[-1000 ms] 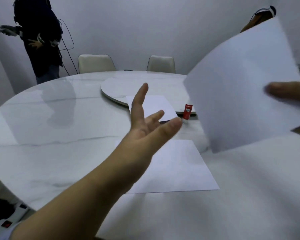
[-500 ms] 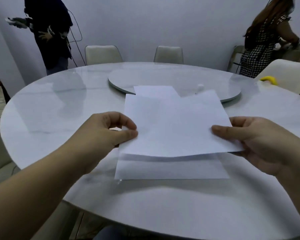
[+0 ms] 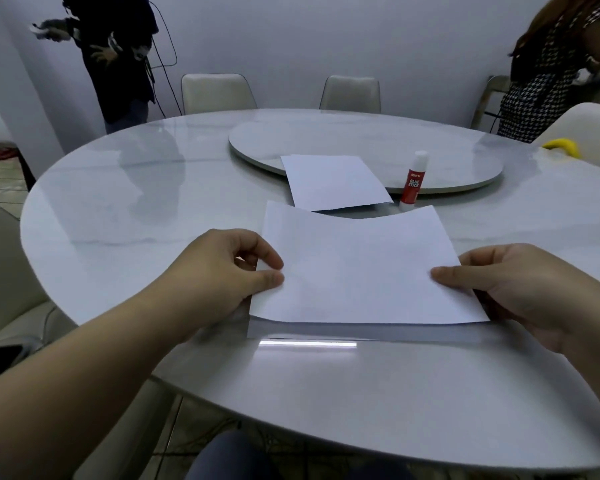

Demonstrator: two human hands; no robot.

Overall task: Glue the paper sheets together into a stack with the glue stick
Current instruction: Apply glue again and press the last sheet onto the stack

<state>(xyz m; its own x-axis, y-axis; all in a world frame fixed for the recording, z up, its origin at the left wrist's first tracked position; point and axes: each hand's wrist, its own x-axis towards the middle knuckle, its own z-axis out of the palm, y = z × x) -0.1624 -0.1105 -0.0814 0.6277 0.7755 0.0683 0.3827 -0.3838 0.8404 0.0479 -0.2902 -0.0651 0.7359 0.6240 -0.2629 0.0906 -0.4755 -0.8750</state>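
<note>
A white paper sheet point(image 3: 357, 268) hovers just above a second sheet point(image 3: 361, 332) that lies flat on the table; only the lower sheet's near strip shows. My left hand point(image 3: 222, 268) pinches the upper sheet's left edge and my right hand point(image 3: 506, 282) pinches its right edge. The far edge of the held sheet sags in the middle. Another white sheet point(image 3: 333, 181) lies farther back, partly on the turntable. A red glue stick point(image 3: 413, 181) with a white cap stands upright beside it, to the right.
The round white marble table point(image 3: 118, 209) carries a raised turntable point(image 3: 430, 147) at its centre. Two pale chairs point(image 3: 219, 93) stand behind it. One person point(image 3: 115, 57) stands at the back left, another point(image 3: 548, 74) at the back right. A yellow object point(image 3: 563, 147) lies at the right.
The held sheet came from high on the right down over the flat sheet. My left hand took its left edge. Since half a second ago it has sunk nearer, uncovering the glue stick.
</note>
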